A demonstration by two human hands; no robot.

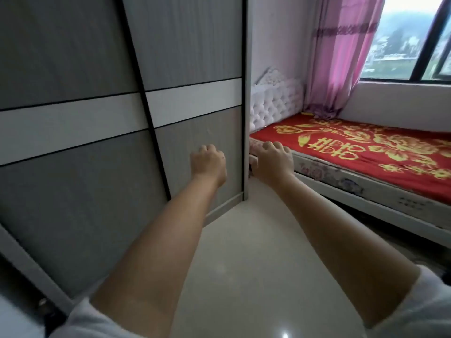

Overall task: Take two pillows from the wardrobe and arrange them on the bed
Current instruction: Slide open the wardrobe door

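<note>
We are standing on the pale glossy floor, short white sleeves at the bottom corners of the view, both bare forearms reaching forward. Our left hand is hovering against the face of the right sliding door of the wardrobe, fingers curled in together, clamped on nothing we can see. Our right hand is resting at that door's outer right edge, fingers bent round toward the frame; they are hidden past the knuckles, so we cannot tell whether they are gripping the edge or just beside it. We are reading this placement as 1 hand hooking the edge and 1 bracing the panel, ready to slide the door leftward over the other panel.

The wardrobe's 2 grey doors are both closed, so the 2 pillows are not in view; presumably inside. Task barely begun.

Further off, the bed is standing just beside the wardrobe end, covered by a red sheet with gold flowers, with 0 pillows on it. Its white tufted headboard is meeting the wall, with a pink curtain and a window beyond.
</note>
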